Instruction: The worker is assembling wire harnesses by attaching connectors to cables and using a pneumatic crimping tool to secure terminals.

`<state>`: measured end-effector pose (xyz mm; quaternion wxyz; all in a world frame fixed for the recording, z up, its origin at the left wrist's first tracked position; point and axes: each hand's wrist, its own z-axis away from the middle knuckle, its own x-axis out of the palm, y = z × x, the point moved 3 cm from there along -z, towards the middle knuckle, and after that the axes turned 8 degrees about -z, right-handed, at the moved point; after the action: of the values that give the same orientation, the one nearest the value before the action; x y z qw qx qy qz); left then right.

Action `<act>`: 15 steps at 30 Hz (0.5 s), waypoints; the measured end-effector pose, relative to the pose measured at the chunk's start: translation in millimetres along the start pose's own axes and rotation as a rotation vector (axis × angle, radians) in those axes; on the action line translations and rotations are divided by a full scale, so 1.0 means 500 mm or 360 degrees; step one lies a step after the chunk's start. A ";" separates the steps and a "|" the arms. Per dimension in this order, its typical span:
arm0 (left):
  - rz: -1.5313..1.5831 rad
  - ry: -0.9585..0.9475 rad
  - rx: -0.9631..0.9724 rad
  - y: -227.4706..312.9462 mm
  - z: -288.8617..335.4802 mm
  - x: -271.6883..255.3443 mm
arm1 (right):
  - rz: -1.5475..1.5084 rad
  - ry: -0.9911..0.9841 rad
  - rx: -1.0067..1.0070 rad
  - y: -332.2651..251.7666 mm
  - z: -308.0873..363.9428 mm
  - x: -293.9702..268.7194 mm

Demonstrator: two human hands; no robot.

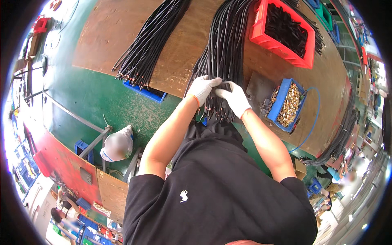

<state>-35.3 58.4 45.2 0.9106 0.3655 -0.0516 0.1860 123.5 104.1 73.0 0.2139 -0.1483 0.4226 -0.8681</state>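
Observation:
A thick bundle of black cables (226, 45) hangs over the table's near edge, with copper-coloured tips at its lower ends. Both my hands wear white gloves and meet at the bundle, a short way above those tips. My left hand (201, 89) is closed, thumb and fingers pinching a black cable. My right hand (236, 99) comes in from the other side, also closed on a black cable, its fingertips close to the left ones. The exact piece between the fingertips is partly hidden by the gloves and blends into the dark bundle.
A second cable bundle (153, 45) lies to the left on the brown table (98, 36). At the right are a red bin (281, 55) of short black pieces and a blue bin (279, 104) of small brass-coloured parts. Other people work farther off.

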 end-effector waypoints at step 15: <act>0.0006 0.0102 -0.0010 0.022 0.028 -0.103 | -0.0534 0.0364 0.0101 -0.077 -0.223 -0.020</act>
<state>-86.6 40.5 50.6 0.9126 0.3563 -0.0237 0.1990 73.7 204.9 36.4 0.0214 -0.1105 0.3859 -0.9156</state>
